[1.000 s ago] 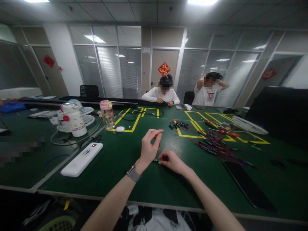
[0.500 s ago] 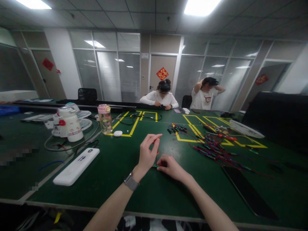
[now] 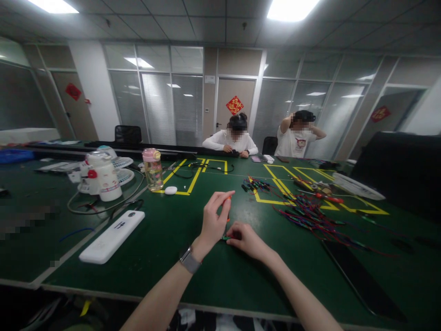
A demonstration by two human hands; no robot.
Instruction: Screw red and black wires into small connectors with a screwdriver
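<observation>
In the head view, my left hand (image 3: 215,216) is raised over the table, its fingers pinched round a small upright tool with orange parts (image 3: 228,219), which looks like a screwdriver. Most of its handle is hidden by the fingers, and a thin shaft runs down below. My right hand (image 3: 246,239) rests low on the table beside it. Thumb and fingertips there grip a small green circuit board (image 3: 224,238), partly covered by both hands. The tool's tip is close to the board; whether they touch I cannot tell.
Red and blue wires with small green boards (image 3: 310,214) are heaped at right, near a dark flat slab (image 3: 361,276). A white oblong device (image 3: 112,236), a pink-lidded bottle (image 3: 152,170) and a white jug (image 3: 106,179) stand left. Two people (image 3: 236,138) sit across the green table (image 3: 165,276).
The whole view has shifted slightly, so things appear a little further right. Both hands keep nearly the same pose, and more orange shows between my left fingers.
</observation>
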